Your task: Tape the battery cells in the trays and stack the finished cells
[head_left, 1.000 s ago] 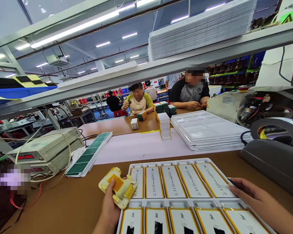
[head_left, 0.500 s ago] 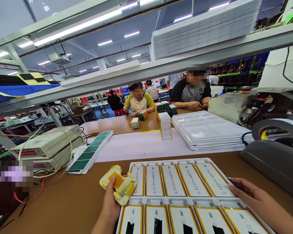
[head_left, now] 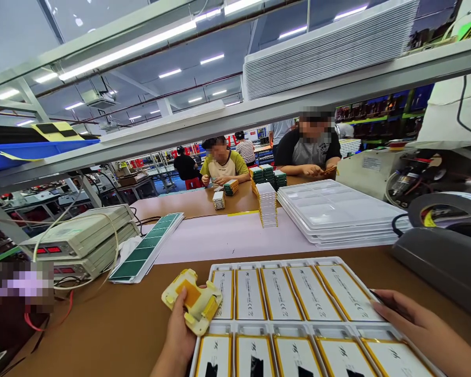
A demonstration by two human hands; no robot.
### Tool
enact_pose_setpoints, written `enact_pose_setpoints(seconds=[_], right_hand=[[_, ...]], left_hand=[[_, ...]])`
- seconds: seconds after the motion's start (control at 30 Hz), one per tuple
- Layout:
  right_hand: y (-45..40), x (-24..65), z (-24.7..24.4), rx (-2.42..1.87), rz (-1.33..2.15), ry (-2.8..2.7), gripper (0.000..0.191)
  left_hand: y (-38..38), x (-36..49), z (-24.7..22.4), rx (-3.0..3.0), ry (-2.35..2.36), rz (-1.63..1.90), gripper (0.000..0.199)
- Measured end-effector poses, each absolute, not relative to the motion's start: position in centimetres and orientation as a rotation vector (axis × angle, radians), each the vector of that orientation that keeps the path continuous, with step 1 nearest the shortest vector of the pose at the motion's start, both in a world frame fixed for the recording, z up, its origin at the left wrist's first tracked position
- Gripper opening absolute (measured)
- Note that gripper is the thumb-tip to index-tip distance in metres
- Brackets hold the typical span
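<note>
And across the brown worktop, the white cell tray is seen in front, loaded with pouch battery cells in two visible rows, the near one cut off by the frame. The cream-and-yellow fixture is held at the tray's left edge by the left hand, pinched under the thumb, its other fingers hidden. On the right, the tray's rim is held by the right hand, fingers close together; whether the slim dark object there is pinched cannot be told. Black strips are seen on near-row cells. A steadying step, it is judged; for any next move, a level tray and a clear-lifted fixture would be called for.
</note>
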State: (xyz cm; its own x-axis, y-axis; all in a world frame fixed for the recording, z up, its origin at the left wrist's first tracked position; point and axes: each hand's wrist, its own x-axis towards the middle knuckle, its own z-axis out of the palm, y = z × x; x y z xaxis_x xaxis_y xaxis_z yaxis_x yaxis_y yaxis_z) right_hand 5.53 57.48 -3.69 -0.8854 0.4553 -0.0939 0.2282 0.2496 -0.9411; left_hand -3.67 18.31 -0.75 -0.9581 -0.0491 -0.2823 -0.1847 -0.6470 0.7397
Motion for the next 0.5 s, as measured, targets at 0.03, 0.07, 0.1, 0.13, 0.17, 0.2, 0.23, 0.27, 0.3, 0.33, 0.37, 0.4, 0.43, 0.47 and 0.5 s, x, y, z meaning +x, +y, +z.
enact_pose_setpoints(seconds=[0.03,0.07,0.1,0.13,0.17,0.2,0.23,0.27,0.3,0.33,0.37,0.4,0.43,0.47,0.5], right_hand=[[57.48,5.54,-3.71,-0.654,1.695,-2.313,0.055],[57.47,5.54,-3.74,-0.663,1.696,-2.307,0.055],[57.46,5.54,-3.76,-0.667,1.696,-2.301,0.054],[57.46,5.52,-3.80,-0.671,1.696,-2.297,0.053],[57.48,5.48,-3.85,-0.671,1.702,-2.294,0.052],[57.51,5.43,-3.92,-0.672,1.713,-2.293,0.051],[57.55,5.37,-3.99,-0.676,1.724,-2.289,0.051],[57.59,5.30,-4.06,-0.686,1.730,-2.286,0.051],[57.62,5.25,-4.12,-0.692,1.729,-2.286,0.051],[57.65,5.21,-4.15,-0.689,1.721,-2.290,0.051],[57.66,5.20,-4.17,-0.682,1.712,-2.289,0.050],[57.66,5.21,-4.18,-0.674,1.709,-2.284,0.050],[57.65,5.24,-4.18,-0.666,1.714,-2.277,0.049],[57.65,5.29,-4.20,-0.664,1.726,-2.268,0.049],[57.66,5.33,-4.23,-0.665,1.736,-2.265,0.050]], left_hand=[[18.32,-3.67,-0.74,-0.427,1.280,2.750,0.037],[18.35,-3.67,-0.71,-0.427,1.274,2.747,0.037],[18.39,-3.67,-0.66,-0.426,1.268,2.744,0.037],[18.44,-3.65,-0.59,-0.429,1.259,2.743,0.037],[18.50,-3.64,-0.51,-0.435,1.252,2.743,0.037],[18.55,-3.61,-0.44,-0.441,1.247,2.744,0.037],[18.60,-3.59,-0.37,-0.447,1.245,2.745,0.037],[18.63,-3.55,-0.31,-0.450,1.244,2.745,0.037],[18.65,-3.52,-0.28,-0.452,1.245,2.745,0.037],[18.66,-3.49,-0.26,-0.453,1.246,2.744,0.036],[18.65,-3.45,-0.25,-0.455,1.248,2.744,0.036],[18.64,-3.42,-0.26,-0.457,1.248,2.744,0.037],[18.61,-3.40,-0.28,-0.460,1.250,2.744,0.037],[18.59,-3.38,-0.30,-0.461,1.251,2.742,0.037],[18.56,-3.37,-0.32,-0.464,1.252,2.741,0.038]])
